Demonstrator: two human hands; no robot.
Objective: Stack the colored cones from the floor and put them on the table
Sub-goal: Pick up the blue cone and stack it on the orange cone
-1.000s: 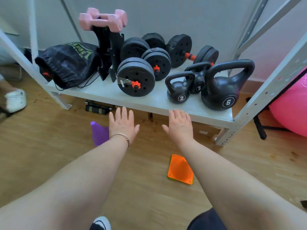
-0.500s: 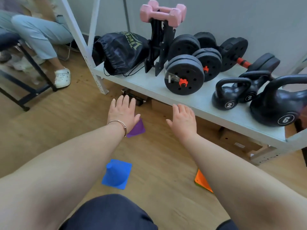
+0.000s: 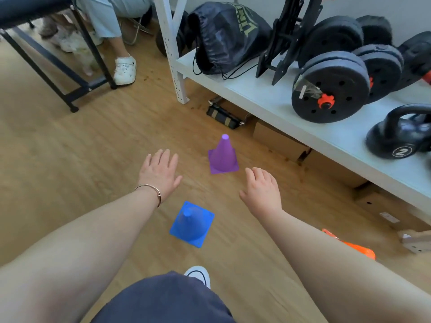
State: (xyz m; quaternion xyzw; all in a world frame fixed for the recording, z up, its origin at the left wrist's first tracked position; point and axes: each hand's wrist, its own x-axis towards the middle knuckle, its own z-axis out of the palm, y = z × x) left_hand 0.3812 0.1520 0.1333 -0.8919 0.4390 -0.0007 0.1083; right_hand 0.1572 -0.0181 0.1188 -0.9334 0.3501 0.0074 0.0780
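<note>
A purple cone (image 3: 223, 155) stands upright on the wooden floor, just in front of the shelf. Nearer to me, a blue cone (image 3: 191, 223) stands upright between my forearms. An orange cone (image 3: 356, 247) shows only partly, behind my right forearm at the right. My left hand (image 3: 159, 172) hovers palm down, fingers apart, to the left of the purple cone and holds nothing. My right hand (image 3: 261, 192) hovers palm down below and right of the purple cone, also with nothing in it.
A white metal shelf (image 3: 263, 102) on the right carries a black bag (image 3: 224, 36), weight plates (image 3: 331, 89) and a kettlebell (image 3: 401, 136). Cardboard boxes (image 3: 277, 138) lie under it. A black table frame (image 3: 58, 59) and a seated person's shoe (image 3: 125, 69) are at the upper left.
My view has swung left and down. The purple cone, earlier hidden behind my left hand, now shows whole, and the blue cone lies between my arms. Both hands stay open.
</note>
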